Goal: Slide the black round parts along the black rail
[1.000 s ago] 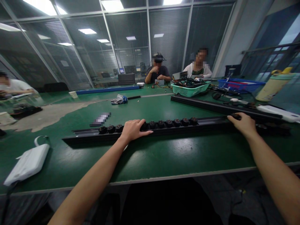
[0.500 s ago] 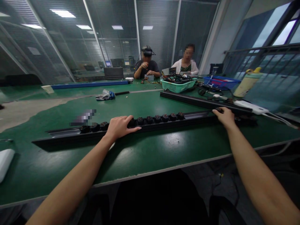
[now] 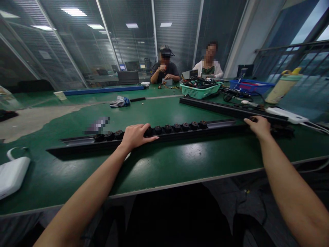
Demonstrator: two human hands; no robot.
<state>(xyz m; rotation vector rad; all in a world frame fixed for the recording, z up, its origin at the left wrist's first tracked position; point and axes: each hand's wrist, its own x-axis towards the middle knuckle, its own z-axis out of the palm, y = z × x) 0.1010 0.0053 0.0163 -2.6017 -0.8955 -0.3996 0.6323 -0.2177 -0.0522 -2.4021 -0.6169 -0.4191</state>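
Two hands are kept at the black channel rail (image 3: 180,136), which is laid along the green table (image 3: 159,171). Over its round black modules (image 3: 177,127) the left hand (image 3: 135,136) is draped, thumb spread, its grip untellable, while a small dark piece (image 3: 254,119) is pinched by the right hand (image 3: 260,127); the white device (image 3: 14,178), shown whole a second ago, is now cropped.

Legible text: none that we can read.
Pale sheet (image 3: 45,55), ten o'clock, on glass: too small for us to read.
Flat object (image 3: 99,125), nine o'clock: pixelated, unreadable.
Pale yellow bottle (image 3: 281,88), between two and three o'clock: dark marks we cannot make out.
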